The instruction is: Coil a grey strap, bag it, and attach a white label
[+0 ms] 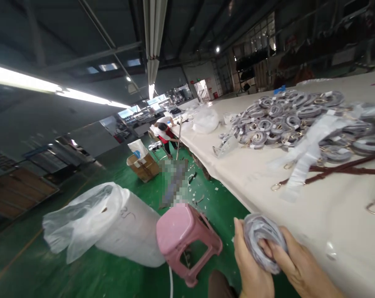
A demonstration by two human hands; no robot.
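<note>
Both hands were wrapped around a coiled grey strap (262, 242), held low over the near edge of the long table (268, 182). The left hand (251, 265) cupped the coil from its outer side with the thumb up along the rim, and the right hand (294, 263) had its fingers curled in and pressed on the coil's face, so the roll sat squeezed between the two (can't tell whether it was fully wound). Up and to the right of the grip, well apart, lay a heap of similar coiled straps (287, 120), with dark red straps (345, 169) a bit nearer. Just left of the hands, down on the green floor, stood a pink stool (184, 236).
</note>
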